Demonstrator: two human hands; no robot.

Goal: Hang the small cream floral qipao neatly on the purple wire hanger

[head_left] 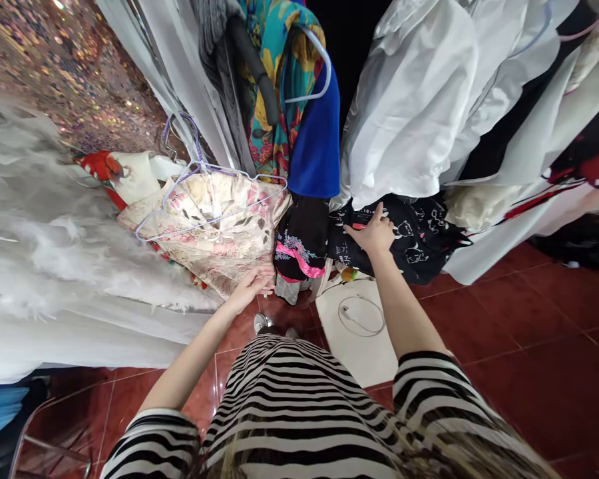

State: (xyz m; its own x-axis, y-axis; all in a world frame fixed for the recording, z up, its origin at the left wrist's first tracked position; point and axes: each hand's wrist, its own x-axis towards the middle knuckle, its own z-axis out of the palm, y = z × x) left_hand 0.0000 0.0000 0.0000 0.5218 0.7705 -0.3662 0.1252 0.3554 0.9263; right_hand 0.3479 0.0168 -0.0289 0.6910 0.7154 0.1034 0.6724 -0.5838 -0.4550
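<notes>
Head camera view: your left hand is just left of the frame's centre, by the lower edge of a pale floral dress. Its fingers are stretched out and loose, with no cloth seen gripped between them; whether the tips touch the hem, I cannot tell. A lilac hanger lies across the dress, and it is unclear whether the dress hangs from it. Your right hand is right of centre, palm down over a black cloth with white drawings. Its thumb and forefinger are spread wide and grasp nothing that shows; the other fingers are harder to make out. Between your hands, in the middle of the frame, a black garment with a pink band sits below a blue cloth. White satin hangs down to the black cloth from the upper right.

The step in hand looks like steadying or smoothing the clothes, rather than lifting them. If either piece is to be raised, the next move calls for a sure pinch on its edge, with the dress kept from snagging on the hanger and the satin kept out of the way.
</notes>
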